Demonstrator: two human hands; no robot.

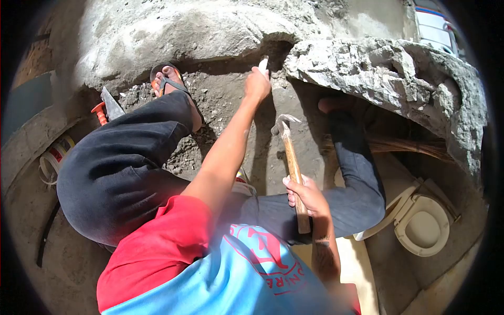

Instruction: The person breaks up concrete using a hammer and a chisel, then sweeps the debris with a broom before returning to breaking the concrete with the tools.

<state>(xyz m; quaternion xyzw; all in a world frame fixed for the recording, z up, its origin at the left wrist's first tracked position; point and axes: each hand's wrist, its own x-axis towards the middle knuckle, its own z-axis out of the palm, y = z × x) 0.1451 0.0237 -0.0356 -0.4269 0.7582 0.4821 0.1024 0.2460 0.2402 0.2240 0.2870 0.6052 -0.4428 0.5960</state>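
My left hand [256, 84] reaches forward to the foot of the rough wall, its fingers closed around a short pale piece [263, 63]. I cannot make out whether that piece is a tool or a fragment. Just beyond it is a dark hollow [277, 48] under the wall. In my right hand [308, 197] is a claw hammer [292, 163], gripped low on its wooden handle. The metal head points forward, apart from the left hand and the wall.
A broken concrete ledge [378, 73] juts in at the right. Rubble [181, 152] lies between my legs. A trowel with an orange handle [98, 112] rests beside my sandalled foot [170, 81]. A toilet [421, 227], a stick bundle [407, 146] and a bucket [54, 156] are nearby.
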